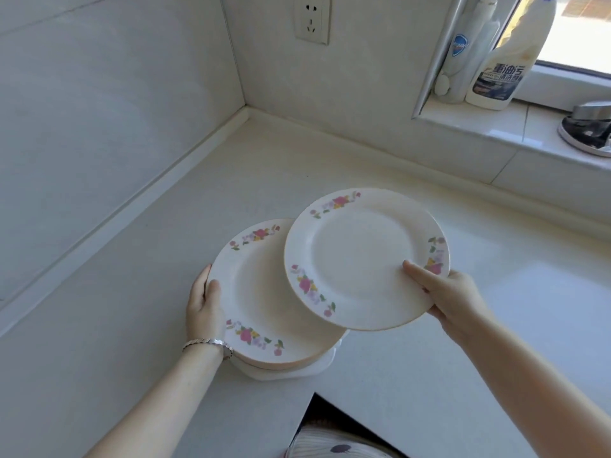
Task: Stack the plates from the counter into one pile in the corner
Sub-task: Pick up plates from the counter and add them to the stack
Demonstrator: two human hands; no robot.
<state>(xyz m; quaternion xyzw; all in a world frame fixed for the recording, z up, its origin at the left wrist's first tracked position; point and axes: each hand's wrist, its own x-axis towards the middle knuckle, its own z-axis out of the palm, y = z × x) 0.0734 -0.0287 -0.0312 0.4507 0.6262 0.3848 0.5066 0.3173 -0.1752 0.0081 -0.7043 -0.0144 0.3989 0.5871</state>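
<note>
Over one pile (pixel 259 304), one plate (pixel 360 259)

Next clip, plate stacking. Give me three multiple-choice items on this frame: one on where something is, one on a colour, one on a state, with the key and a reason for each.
1. Where does the white plastic cleaner bottle with the dark label stand?
A. on the tiled windowsill
B. on the floor
C. inside a cupboard

2. What colour are the largest flowers on the round cream floral-rimmed plate?
A. black
B. pink
C. brown

3. How is that plate held?
A. it lies free
B. both hands grip it
C. the right hand alone grips its rim

Key:
1 A, it stands on the sill by the window frame.
2 B, pink blooms dot the rim.
3 C, the left hand holds the pile of matching plates instead.
</note>
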